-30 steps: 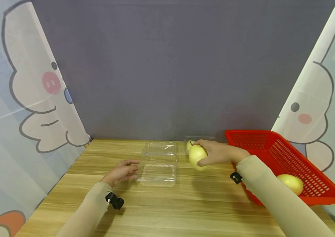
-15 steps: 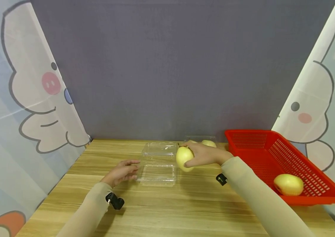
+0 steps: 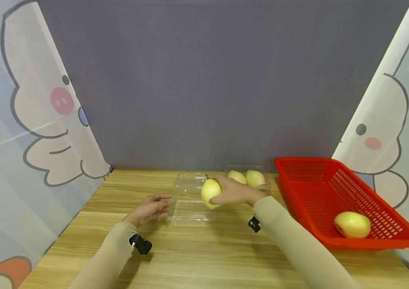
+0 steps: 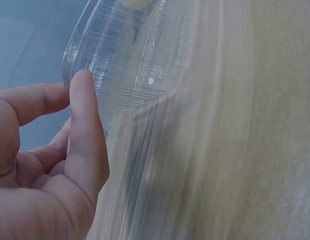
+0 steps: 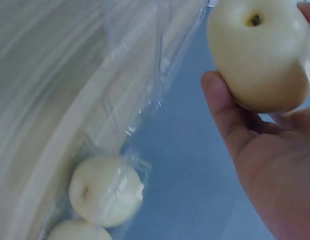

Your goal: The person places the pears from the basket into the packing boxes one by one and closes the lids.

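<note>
My right hand [image 3: 235, 190] grips a pale yellow pear [image 3: 210, 194] over the right side of an open clear plastic clamshell box [image 3: 192, 210]. The right wrist view shows this held pear [image 5: 260, 55] close up, with fingers and thumb around it. At the box's left side, my left hand [image 3: 150, 210] pinches the rim. In the left wrist view, the thumb and a finger of my left hand [image 4: 60, 155] meet at the clear box wall [image 4: 122, 75]. The box's raised lid [image 3: 190, 180] stands at the back.
Behind my right hand, a second clear box [image 3: 266, 184] holds two yellow pears [image 3: 255, 178]. A red plastic basket [image 3: 307, 192] stands at the right with one yellow pear [image 3: 352, 224] inside. All rest on a wood-grain table [image 3: 204, 257] before a grey backdrop [image 3: 204, 88].
My right hand has carried the pear leftward, from beside the rear box to over the open box. Both pears in the rear box now show. My left hand has stayed in place.
</note>
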Tool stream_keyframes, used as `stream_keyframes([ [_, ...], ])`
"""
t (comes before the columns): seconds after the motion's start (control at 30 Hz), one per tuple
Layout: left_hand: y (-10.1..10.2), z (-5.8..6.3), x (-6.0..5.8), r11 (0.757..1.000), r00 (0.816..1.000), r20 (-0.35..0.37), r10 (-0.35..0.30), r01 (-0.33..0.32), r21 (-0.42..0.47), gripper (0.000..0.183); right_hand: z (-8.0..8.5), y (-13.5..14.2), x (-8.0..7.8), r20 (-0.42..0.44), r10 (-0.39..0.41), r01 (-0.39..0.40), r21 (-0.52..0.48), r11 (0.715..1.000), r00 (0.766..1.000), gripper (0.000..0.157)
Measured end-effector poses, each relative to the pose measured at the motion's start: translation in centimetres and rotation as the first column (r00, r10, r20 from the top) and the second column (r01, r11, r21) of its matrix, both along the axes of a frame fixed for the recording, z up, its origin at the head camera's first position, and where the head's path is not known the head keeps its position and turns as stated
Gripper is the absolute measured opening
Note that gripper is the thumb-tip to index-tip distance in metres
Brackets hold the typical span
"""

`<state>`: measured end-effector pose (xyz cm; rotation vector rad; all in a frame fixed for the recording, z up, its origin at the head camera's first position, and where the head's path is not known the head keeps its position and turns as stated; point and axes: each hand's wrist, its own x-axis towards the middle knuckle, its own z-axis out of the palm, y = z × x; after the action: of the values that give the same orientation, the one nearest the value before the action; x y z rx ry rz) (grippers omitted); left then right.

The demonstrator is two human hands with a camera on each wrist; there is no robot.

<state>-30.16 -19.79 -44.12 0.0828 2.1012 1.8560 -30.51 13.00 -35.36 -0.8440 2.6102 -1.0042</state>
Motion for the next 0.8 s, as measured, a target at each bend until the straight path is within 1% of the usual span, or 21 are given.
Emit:
stream_keyframes([
  [0.1, 0.0, 0.0, 0.0, 1.0, 1.0, 0.004, 0.003, -0.003, 0.003, 0.049, -0.6, -0.8, -0.1, 0.014, -0.026, 0.026, -0.035, 0.999, 1.0, 0.09],
  [0.23, 0.0, 0.0, 0.0, 1.0, 1.0, 0.007, 0.009, -0.009, 0.003, 0.049, -1.4, -1.4, -0.3, 0.03, -0.031, 0.033, -0.077, 0.996, 0.999, 0.089],
  [0.37, -0.1, 0.1, 0.0, 1.0, 1.0, 0.003, 0.005, -0.005, -0.007, 0.049, -2.2, -2.1, -0.2, 0.046, -0.038, 0.042, -0.09, 0.995, 0.998, 0.089],
  [0.47, -0.1, 0.1, 0.1, 1.0, 1.0, 0.0, 0.005, -0.005, -0.014, 0.048, -2.8, -2.8, 0.0, 0.059, -0.053, 0.058, -0.091, 0.994, 0.997, 0.09],
  [0.57, -0.1, 0.1, 0.0, 1.0, 1.0, 0.0, 0.006, -0.006, -0.018, 0.048, -3.2, -3.8, 0.3, 0.086, -0.063, 0.073, -0.115, 0.991, 0.994, 0.09],
  [0.7, -0.1, 0.1, 0.0, 1.0, 1.0, 0.002, 0.007, -0.007, -0.02, 0.048, -3.7, -5.1, 0.6, 0.137, -0.064, 0.087, -0.164, 0.983, 0.988, 0.09],
  [0.8, -0.1, 0.1, 0.0, 1.0, 1.0, 0.0, 0.002, -0.002, -0.025, 0.049, -4.1, -6.1, 0.9, 0.157, -0.065, 0.095, -0.193, 0.977, 0.985, 0.09],
])
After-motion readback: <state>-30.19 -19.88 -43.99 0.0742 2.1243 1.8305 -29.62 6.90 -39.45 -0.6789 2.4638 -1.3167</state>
